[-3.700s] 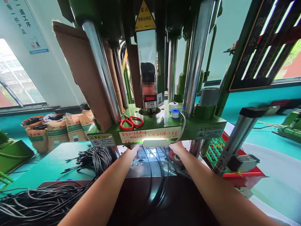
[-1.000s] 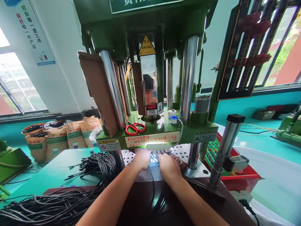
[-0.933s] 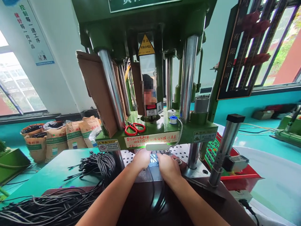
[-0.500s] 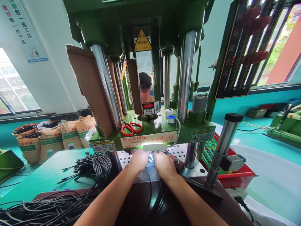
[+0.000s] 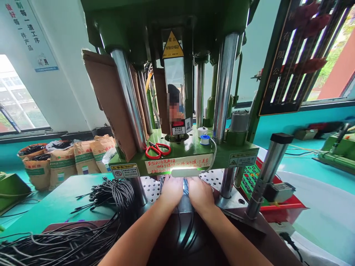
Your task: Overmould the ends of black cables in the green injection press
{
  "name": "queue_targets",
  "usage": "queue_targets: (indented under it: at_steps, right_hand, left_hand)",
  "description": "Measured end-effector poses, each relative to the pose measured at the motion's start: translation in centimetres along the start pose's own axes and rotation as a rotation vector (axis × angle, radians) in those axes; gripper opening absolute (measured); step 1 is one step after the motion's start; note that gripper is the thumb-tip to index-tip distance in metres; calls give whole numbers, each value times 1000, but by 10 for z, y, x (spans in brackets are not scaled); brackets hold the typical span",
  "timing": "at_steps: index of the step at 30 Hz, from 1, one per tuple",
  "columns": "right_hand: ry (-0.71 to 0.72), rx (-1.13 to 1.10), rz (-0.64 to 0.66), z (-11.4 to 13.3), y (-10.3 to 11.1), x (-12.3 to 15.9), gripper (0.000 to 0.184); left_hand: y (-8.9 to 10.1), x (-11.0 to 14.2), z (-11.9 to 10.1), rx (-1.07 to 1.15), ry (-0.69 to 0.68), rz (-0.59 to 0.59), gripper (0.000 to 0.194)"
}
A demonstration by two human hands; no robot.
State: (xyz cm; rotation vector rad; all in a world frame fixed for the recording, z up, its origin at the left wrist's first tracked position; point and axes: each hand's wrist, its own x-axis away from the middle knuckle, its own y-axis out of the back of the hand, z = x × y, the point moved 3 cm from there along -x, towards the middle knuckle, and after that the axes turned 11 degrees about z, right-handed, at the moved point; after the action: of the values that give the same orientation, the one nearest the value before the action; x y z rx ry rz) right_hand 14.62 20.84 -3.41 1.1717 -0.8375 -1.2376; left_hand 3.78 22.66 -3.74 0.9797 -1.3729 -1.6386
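Note:
Both arms reach forward under a small bright lamp [image 5: 185, 172] at the front of a green press [image 5: 133, 149]. My left hand [image 5: 171, 192] is above a metal mould plate [image 5: 183, 206], its fingers hidden by the lamp and by the back of the hand. Close beside it on the right, my right hand [image 5: 200, 193] lies at the same plate, its fingertips also out of sight. Thin black cables [image 5: 190, 225] run from between the hands toward me over the dark table edge. Whether either hand grips them cannot be made out.
Red-handled scissors [image 5: 157, 150] and a blue-white spool [image 5: 204, 139] lie on the press ledge. Bundled black cables [image 5: 116, 190] are on the green table at left, with more cables [image 5: 63, 244] nearer. Steel columns [image 5: 227, 181] flank the hands. A red control box [image 5: 288, 211] stands right.
The view has shifted slightly, so the whole scene sits a little further right. Both hands remain under the lamp, with small changes in their pose.

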Motion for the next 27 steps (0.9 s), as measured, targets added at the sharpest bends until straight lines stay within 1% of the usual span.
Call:
queue_targets:
  at_steps: [2,5,7,10,17,24,27]
  right_hand:
    - [9,5,-28,-1,2,-1,31]
    - [-34,12,-61,-10,6,-2,31]
    - [-53,16,-63,-18,7,-3,29]
    - [-20,22,-45,-24,2,-6,28]
    - [7,26,-12,-24,-17,-15,32]
    - [-34,41,-6,-23,-24,-22,34]
    - [-4,47,1,-22,-25,-23,31]
  left_hand:
    - [-1,0,0,-12,-9,-5,33]
    - [1,0,1,-24,-20,-20,33]
    - [3,1,3,-28,-27,-25,32]
    - [4,2,5,-31,-46,-23,33]
    - [2,-1,3,-29,-44,-38,38]
    - [-3,-5,0,-1,-29,-39,33]
    - [-6,-5,-1,26,-31,-35,36]
